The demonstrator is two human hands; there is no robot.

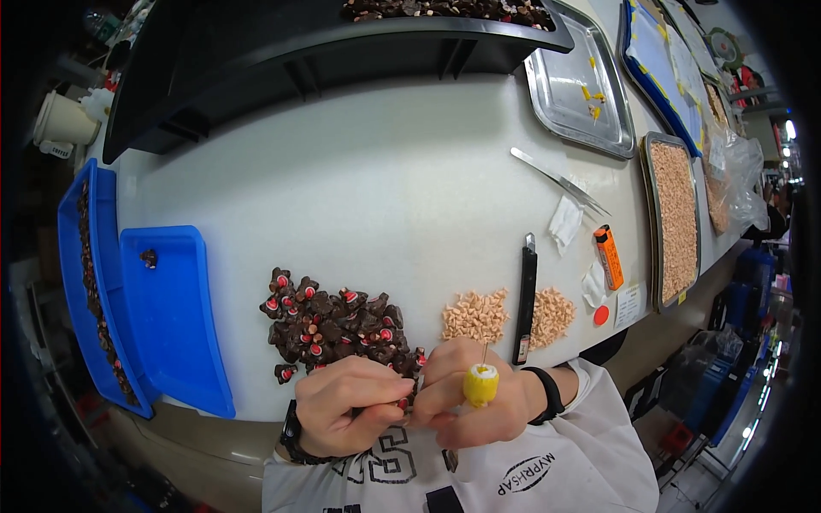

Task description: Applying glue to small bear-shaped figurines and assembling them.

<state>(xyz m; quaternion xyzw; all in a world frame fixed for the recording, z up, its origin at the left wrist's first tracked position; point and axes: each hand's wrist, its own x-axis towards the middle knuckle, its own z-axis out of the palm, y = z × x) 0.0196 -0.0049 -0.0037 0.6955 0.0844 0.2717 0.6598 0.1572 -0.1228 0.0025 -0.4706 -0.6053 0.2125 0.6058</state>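
My left hand [355,406] and my right hand [475,398] meet close to my body at the table's near edge. The left fingers are pinched on a small dark brown piece with red on it, mostly covered by the fingertips. Curled beside it, the right hand carries a short yellow cylinder [481,387] with a white top and a thin needle-like point rising from it. Whatever else the right fingers hold is hidden. Just beyond the left hand lies a pile of small dark brown figures [333,321] with red-and-white parts. Small beige pieces [475,316] are heaped beyond the right hand.
A black utility knife [526,299] lies between the beige heaps. Tweezers [560,181], white tissue [564,224] and an orange box [608,256] are at right. Blue trays [175,316] stand left, a black bin [342,64] far, metal trays [624,128] far right.
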